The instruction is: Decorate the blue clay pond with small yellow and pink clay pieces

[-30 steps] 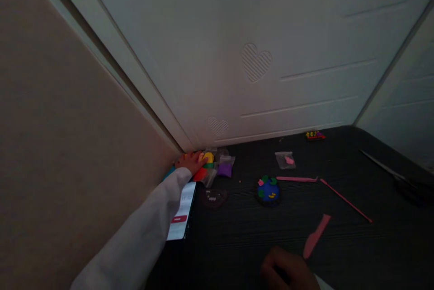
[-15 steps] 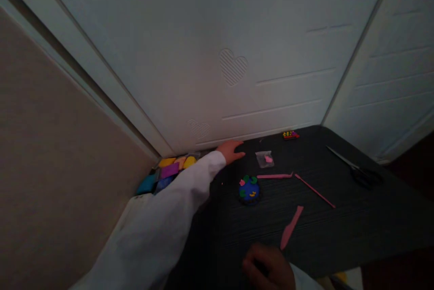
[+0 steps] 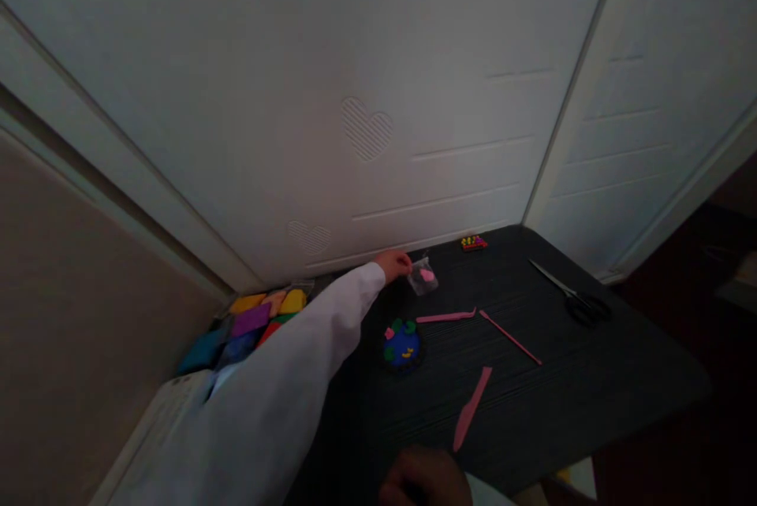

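Your left hand (image 3: pixel 393 264) reaches to the far side of the dark table (image 3: pixel 591 396), its fingers closing on the edge of the small clear bag (image 3: pixel 423 277) with pink clay inside; you look to be at the picking-up stage. Your right hand (image 3: pixel 423 481) rests at the near edge, and I cannot tell whether it grips anything. Next, lifting needs a firm pinch, clear of the blue clay disc (image 3: pixel 402 341).

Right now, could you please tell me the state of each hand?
Left hand: fingers closed on the small clear bag holding a pink lump.
Right hand: at the frame's bottom edge on the dark table; grip cannot be told.
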`<move>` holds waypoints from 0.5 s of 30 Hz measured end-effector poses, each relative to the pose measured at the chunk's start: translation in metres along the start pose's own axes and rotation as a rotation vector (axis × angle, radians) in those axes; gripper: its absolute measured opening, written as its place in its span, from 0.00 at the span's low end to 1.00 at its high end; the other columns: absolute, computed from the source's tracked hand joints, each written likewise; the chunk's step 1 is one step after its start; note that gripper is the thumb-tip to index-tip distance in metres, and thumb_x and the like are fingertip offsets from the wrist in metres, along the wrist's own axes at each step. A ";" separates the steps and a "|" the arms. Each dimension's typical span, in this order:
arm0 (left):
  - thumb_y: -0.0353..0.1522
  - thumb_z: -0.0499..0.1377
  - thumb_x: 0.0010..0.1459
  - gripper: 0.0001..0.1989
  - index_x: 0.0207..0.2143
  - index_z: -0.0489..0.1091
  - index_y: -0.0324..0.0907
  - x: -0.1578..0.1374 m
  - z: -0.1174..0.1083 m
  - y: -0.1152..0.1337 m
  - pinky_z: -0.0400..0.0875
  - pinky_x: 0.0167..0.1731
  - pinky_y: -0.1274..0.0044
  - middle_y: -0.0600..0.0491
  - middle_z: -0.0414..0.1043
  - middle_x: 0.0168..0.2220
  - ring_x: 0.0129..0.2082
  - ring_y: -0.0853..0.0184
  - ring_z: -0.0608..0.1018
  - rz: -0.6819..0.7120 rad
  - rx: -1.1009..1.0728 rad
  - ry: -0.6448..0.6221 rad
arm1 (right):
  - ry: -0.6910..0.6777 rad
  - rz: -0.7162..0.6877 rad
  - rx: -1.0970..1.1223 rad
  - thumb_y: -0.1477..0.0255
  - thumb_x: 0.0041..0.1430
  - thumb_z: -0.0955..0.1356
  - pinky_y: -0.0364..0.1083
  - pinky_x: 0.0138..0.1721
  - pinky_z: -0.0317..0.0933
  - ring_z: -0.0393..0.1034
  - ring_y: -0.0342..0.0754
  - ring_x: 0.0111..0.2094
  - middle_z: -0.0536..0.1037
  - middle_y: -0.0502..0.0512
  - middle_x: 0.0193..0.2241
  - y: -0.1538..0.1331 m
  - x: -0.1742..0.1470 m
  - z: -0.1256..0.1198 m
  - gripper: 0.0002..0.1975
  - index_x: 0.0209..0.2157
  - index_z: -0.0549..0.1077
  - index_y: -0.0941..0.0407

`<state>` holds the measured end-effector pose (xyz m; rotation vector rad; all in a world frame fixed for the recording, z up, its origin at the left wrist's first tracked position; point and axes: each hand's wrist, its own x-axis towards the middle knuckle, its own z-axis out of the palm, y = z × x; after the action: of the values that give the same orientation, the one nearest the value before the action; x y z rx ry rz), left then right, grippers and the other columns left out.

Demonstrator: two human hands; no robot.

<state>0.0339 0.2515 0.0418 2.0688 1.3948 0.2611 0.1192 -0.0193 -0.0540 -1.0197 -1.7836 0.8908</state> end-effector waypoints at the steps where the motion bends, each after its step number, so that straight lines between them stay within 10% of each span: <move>1: 0.34 0.51 0.54 0.15 0.43 0.61 0.38 -0.005 -0.008 0.000 0.67 0.36 0.69 0.49 0.63 0.42 0.38 0.66 0.70 -0.007 -0.036 0.043 | -0.013 0.014 0.008 0.64 0.48 0.61 0.36 0.17 0.50 0.60 0.36 0.16 0.70 0.48 0.13 -0.002 0.000 -0.001 0.15 0.17 0.69 0.57; 8: 0.37 0.53 0.49 0.14 0.35 0.66 0.36 -0.095 -0.044 0.005 0.66 0.32 0.76 0.52 0.70 0.29 0.30 0.69 0.71 0.030 -0.330 0.331 | -0.070 -0.118 0.075 0.72 0.50 0.60 0.37 0.24 0.58 0.65 0.39 0.24 0.72 0.52 0.21 -0.028 0.007 -0.038 0.09 0.26 0.70 0.58; 15: 0.37 0.59 0.44 0.13 0.33 0.68 0.39 -0.208 0.006 -0.016 0.66 0.24 0.78 0.51 0.71 0.28 0.27 0.66 0.72 -0.238 -0.938 0.523 | -0.216 -0.073 -0.609 0.77 0.53 0.59 0.51 0.47 0.49 0.55 0.49 0.49 0.66 0.56 0.46 -0.008 0.015 -0.130 0.18 0.46 0.63 0.54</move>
<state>-0.0632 0.0676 0.0643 1.0795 1.3875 1.1619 0.2327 0.0111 0.0049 -1.2531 -2.3349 0.4205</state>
